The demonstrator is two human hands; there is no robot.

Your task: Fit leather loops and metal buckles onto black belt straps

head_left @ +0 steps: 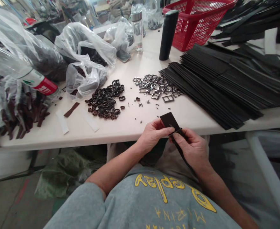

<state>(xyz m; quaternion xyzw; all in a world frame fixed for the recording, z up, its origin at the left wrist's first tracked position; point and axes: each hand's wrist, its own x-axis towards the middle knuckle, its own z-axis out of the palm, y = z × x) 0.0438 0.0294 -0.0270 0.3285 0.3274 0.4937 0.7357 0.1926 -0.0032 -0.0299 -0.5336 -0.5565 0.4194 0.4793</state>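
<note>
A dark leather strap [170, 120] is held up just past the table's front edge. My left hand [154, 131] pinches it from the left, thumb pressed flat on its face. From the right, my right hand [191, 144] grips the same strap lower down, with its thumb and fingers closed on it. A thin dark band, perhaps a loop or part of a buckle, crosses the strap between my thumbs; its exact kind is hidden. Beyond my hands lie a heap of metal buckles [157, 86] and a heap of small dark leather loops [104, 103].
Stacked black straps [226, 82] cover the table's right side. Behind stand a black flask [168, 35], a glass bottle [137, 33] and a red basket [190, 28]. Plastic bags [85, 47], a tipped plastic bottle [38, 81] and brown strips [25, 117] are at left.
</note>
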